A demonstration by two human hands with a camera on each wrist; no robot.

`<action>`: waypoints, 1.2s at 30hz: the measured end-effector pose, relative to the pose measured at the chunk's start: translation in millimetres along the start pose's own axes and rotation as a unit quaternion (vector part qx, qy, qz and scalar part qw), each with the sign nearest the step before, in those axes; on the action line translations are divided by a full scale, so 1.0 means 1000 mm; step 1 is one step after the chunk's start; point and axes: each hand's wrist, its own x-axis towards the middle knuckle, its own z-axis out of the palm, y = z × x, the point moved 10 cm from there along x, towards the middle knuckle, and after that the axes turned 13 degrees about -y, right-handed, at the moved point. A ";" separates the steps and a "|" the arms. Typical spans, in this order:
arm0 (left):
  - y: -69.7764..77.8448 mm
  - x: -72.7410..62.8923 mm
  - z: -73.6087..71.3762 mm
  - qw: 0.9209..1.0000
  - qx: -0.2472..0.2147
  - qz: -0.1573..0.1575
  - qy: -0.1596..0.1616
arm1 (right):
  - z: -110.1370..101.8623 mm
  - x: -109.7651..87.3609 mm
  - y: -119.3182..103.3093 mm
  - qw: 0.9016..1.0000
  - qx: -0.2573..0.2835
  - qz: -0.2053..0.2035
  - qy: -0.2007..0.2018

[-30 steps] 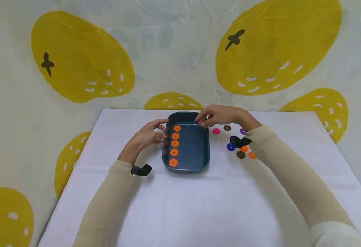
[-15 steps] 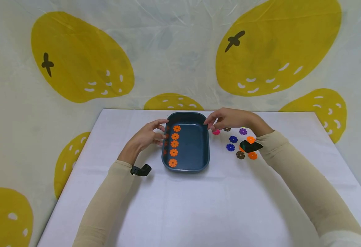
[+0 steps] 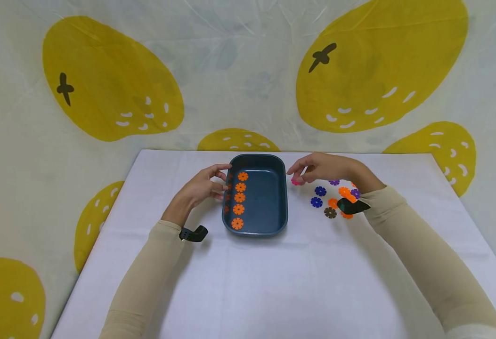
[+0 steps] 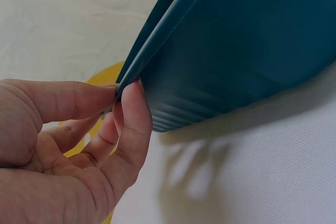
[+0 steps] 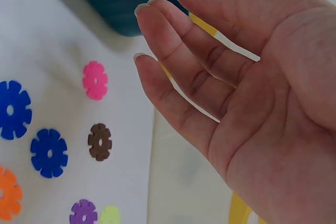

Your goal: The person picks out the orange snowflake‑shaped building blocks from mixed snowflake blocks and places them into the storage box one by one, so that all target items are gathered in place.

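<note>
A deep dark-blue tray (image 3: 264, 207) with rounded corners stands on the table. Along its left side runs a column of orange notched plastic discs (image 3: 236, 210). My left hand (image 3: 201, 186) pinches the tray's left rim; the left wrist view shows the thumb and a finger on that rim (image 4: 173, 11). Just right of the tray, my right hand (image 3: 326, 167) hovers with loosely bent fingers and nothing in them. Below its fingertips lies a pink notched disc (image 5: 94, 68), partly covered by the hand in the head view. A brown disc (image 5: 93, 142) lies close by.
Right of the tray are several loose notched discs: blue (image 3: 316, 205), orange (image 3: 332, 202), brown (image 3: 327, 216) and purple (image 5: 77, 217), plus a pale green one (image 5: 110, 215). The right forearm (image 3: 417, 254) passes over that side. A fruit-print cloth (image 3: 239, 70) hangs behind the white table (image 3: 248, 287).
My right hand has moved rightward and slightly down, from over the tray's right rim to above the pink disc. My left hand and the tray have stayed put.
</note>
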 end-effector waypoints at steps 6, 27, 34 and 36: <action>-0.002 0.001 -0.001 1.000 0.000 0.002 0.001 | 0.006 -0.008 0.010 1.000 0.027 0.002 -0.008; -0.001 0.000 0.000 1.000 0.002 -0.004 0.003 | 0.025 -0.030 0.045 0.999 0.042 0.013 0.001; -0.003 0.000 -0.001 1.000 0.001 -0.009 0.006 | 0.029 -0.037 0.055 0.999 0.039 0.017 0.000; -0.003 0.000 -0.001 1.000 0.003 -0.008 0.006 | 0.031 -0.039 0.057 0.999 0.043 0.020 -0.002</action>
